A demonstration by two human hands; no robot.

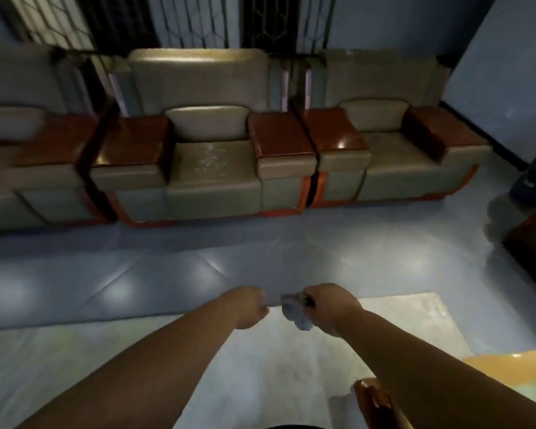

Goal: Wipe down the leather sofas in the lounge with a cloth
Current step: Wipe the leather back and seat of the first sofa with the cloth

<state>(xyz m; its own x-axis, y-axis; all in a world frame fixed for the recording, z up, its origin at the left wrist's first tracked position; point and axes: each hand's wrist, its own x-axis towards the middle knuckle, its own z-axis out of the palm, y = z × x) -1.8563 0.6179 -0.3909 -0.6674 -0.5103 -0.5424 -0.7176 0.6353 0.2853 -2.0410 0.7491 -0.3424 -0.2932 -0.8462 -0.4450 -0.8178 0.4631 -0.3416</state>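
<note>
Three tan sofas (212,156) sit along the far wall, past the shiny floor (136,274). I see my right hand (328,308) squeezing the cloth (296,314) over the floor. My left hand (249,306) is a fist holding nothing, just beside it.

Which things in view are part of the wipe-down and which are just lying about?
For the job:
- cloth, bunched in the right hand
- left hand, fist curled, holding nothing
- middle sofa
- right sofa
- left sofa

Lying about:
- pale rug
- brown object at the bottom edge, too blurred to name
</note>
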